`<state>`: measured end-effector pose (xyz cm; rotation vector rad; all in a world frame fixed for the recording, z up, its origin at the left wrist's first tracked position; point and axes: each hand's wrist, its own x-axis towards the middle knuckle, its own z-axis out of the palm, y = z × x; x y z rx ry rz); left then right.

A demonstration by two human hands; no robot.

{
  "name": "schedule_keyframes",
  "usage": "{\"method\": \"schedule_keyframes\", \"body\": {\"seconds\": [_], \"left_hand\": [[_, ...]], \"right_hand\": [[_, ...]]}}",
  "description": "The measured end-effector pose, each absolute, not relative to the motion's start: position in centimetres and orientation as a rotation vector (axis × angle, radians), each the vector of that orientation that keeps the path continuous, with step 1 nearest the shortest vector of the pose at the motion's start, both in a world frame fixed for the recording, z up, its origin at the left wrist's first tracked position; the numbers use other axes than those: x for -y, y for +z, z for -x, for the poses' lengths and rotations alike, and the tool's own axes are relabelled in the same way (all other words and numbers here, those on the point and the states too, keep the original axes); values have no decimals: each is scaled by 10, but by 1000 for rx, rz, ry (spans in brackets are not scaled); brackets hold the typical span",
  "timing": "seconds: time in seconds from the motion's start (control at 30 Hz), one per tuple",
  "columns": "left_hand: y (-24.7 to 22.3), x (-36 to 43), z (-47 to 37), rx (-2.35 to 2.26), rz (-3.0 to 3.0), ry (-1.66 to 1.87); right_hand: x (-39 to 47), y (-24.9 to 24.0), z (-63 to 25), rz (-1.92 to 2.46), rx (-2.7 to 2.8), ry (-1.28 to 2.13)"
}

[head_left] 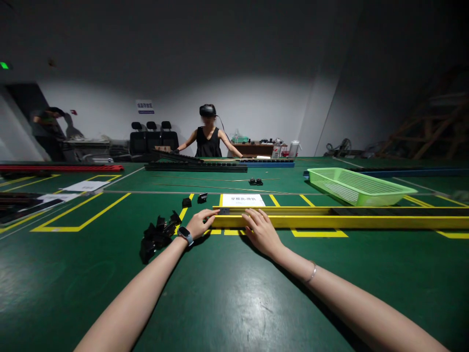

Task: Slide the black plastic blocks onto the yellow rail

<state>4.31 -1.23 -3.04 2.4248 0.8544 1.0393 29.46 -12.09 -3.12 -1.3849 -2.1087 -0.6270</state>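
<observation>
A long yellow rail (315, 222) lies across the green table, with a small black block (224, 211) in its channel at the left end. My left hand (201, 222) is at that end, its fingertips closed together against the black block. Over the rail's near wall, a little further right, rests my right hand (262, 232), fingers spread and holding nothing. Black parts (157, 237) lie in a pile left of my left hand. Two single black pieces (186, 202) (202, 197) sit just beyond it. Behind the rail is a white printed label (243, 200).
A green basket (357, 188) stands behind the rail at the right. Dark rails (198, 167) and a blue rail (269, 164) lie along the far side, where a person in a headset (208, 142) works. Two black pieces (255, 182) lie mid-table. A red rail (62, 168) is far left.
</observation>
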Motion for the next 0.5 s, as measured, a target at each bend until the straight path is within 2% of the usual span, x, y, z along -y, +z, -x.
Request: {"method": "schedule_keyframes", "body": {"seconds": [0.27,0.5], "left_hand": [[-34,11,-43,-887,-2375,1049],[-37,6,-43,-954,-2462,985]], "right_hand": [[93,-36,-219,1187,2167,-513],[85,-38,-205,1141,2195,-379]]}}
